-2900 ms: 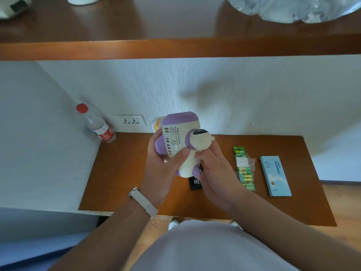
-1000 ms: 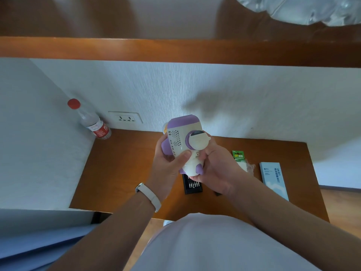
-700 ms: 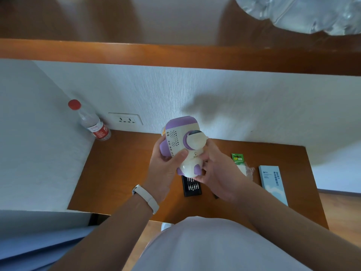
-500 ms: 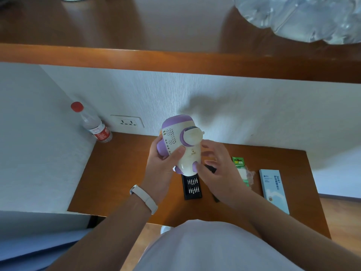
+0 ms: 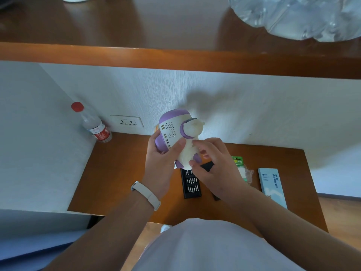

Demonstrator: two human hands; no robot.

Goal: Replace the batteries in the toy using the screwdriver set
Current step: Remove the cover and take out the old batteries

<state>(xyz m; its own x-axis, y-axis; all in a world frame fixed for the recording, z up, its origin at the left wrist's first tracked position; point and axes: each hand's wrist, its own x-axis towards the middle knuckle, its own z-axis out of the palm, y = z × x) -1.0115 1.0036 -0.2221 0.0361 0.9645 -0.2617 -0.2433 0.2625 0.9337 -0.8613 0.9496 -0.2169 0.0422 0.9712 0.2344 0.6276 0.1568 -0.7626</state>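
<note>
Overhead, toy (image 5: 176, 136) in left hand (image 5: 160, 159), right hand (image 5: 213, 167) fingertips loosely touching; box (image 5: 271, 184) reading "24".

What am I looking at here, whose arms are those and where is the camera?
The camera sits on a person's head, looking forward and down, so the arms are their own. The left hand, with a pale wristband, has its grip around a white and purple plastic toy, lifted above the brown wooden desk. The right hand is open, fingers touching the toy's lower part. On the desk lie a black tray of screwdriver bits, a green pack of batteries and a pale blue box. A clear red-capped bottle stands in the corner.
</note>
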